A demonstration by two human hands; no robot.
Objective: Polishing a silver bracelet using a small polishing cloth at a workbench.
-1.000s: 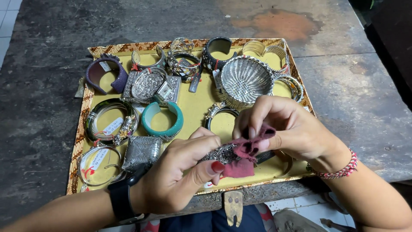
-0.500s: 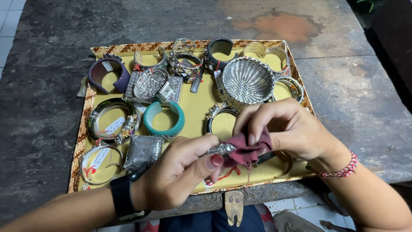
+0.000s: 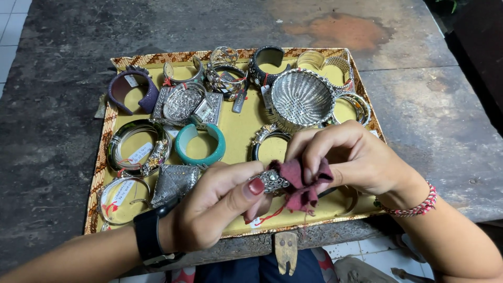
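Note:
My left hand [image 3: 217,207] pinches a small silver jewelled piece [image 3: 273,182] between thumb and fingers, above the near edge of a yellow-lined tray [image 3: 238,133]. A red thread tag hangs below it. My right hand [image 3: 351,157] presses a dark red cloth [image 3: 304,183] against the silver piece. On my left wrist is a black watch, on my right a beaded red bracelet. The tray holds several bangles, among them a teal bangle [image 3: 200,145], a purple cuff [image 3: 131,91] and a wide silver woven cuff [image 3: 303,99].
The tray rests on a dark, worn stone table [image 3: 63,157] with a rust-coloured stain at the far right. A silver mesh pouch [image 3: 174,183] lies in the tray beside my left hand. Pale floor tiles show below the table's near edge.
Both hands have kept their place over the tray's near edge. The cloth has bunched and shifted slightly over the silver piece as my right fingers work it.

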